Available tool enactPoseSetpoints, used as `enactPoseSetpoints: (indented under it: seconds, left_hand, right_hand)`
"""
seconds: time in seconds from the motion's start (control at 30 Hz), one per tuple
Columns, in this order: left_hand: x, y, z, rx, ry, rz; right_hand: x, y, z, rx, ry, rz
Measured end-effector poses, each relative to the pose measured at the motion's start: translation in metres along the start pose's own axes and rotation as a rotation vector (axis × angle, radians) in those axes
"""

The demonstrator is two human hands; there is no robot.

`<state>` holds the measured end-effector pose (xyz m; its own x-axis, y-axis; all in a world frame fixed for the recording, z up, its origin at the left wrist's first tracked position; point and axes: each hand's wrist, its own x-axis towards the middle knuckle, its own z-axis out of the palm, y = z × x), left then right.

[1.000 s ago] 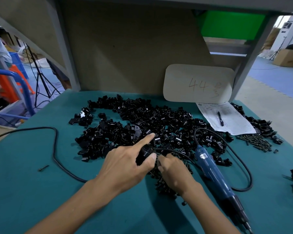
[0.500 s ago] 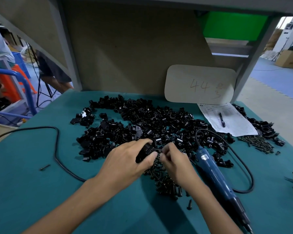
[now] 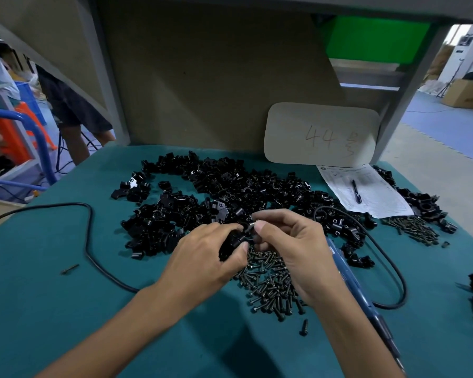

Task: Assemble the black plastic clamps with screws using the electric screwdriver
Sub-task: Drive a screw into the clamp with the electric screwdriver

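Note:
My left hand (image 3: 206,259) grips a black plastic clamp (image 3: 231,242) just above the table. My right hand (image 3: 292,246) pinches a small dark piece (image 3: 250,228) between thumb and forefinger, right against the clamp's top; I cannot tell if it is a screw. Beneath both hands lies a heap of dark screws (image 3: 271,282). A wide pile of black clamps (image 3: 230,197) spreads behind the hands. The blue electric screwdriver (image 3: 350,274) lies on the table to the right of my right wrist, tip pointing toward me.
The teal table (image 3: 52,309) carries a black cable (image 3: 88,241) on the left, a loose screw (image 3: 70,268), a paper sheet with a pen (image 3: 366,192), more screws (image 3: 413,227) and clamps (image 3: 421,200) at the right. A person stands at far left (image 3: 74,110).
My right hand has lifted off the screw heap and come up to the clamp, now pinching a small piece. My left hand curled its forefinger in and raised the clamp slightly.

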<state>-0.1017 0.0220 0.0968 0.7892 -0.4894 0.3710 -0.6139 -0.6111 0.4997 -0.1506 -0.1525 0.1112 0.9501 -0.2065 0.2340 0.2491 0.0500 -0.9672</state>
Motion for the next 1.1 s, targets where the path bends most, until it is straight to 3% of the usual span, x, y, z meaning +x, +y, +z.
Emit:
enactPoseSetpoints:
  seconds: [0.33,0.6,0.77,1.1]
  left_hand:
    - [0.000,-0.001,-0.001,0.016,-0.014,0.010]
    - [-0.001,-0.001,-0.002,0.136,0.005,0.057]
    - [0.003,0.004,-0.007,0.258,0.149,0.212]
    - [0.002,0.000,-0.011,0.287,0.103,0.266]
  right_hand:
    - [0.001,-0.001,-0.004,-0.096,-0.131,0.042]
    - [0.003,-0.015,-0.014,-0.592,-0.277,-0.017]
    - [0.003,-0.022,-0.009,-0.904,-0.329,-0.083]
    - [0.005,-0.025,-0.013,-0.824,-0.505,-0.039]
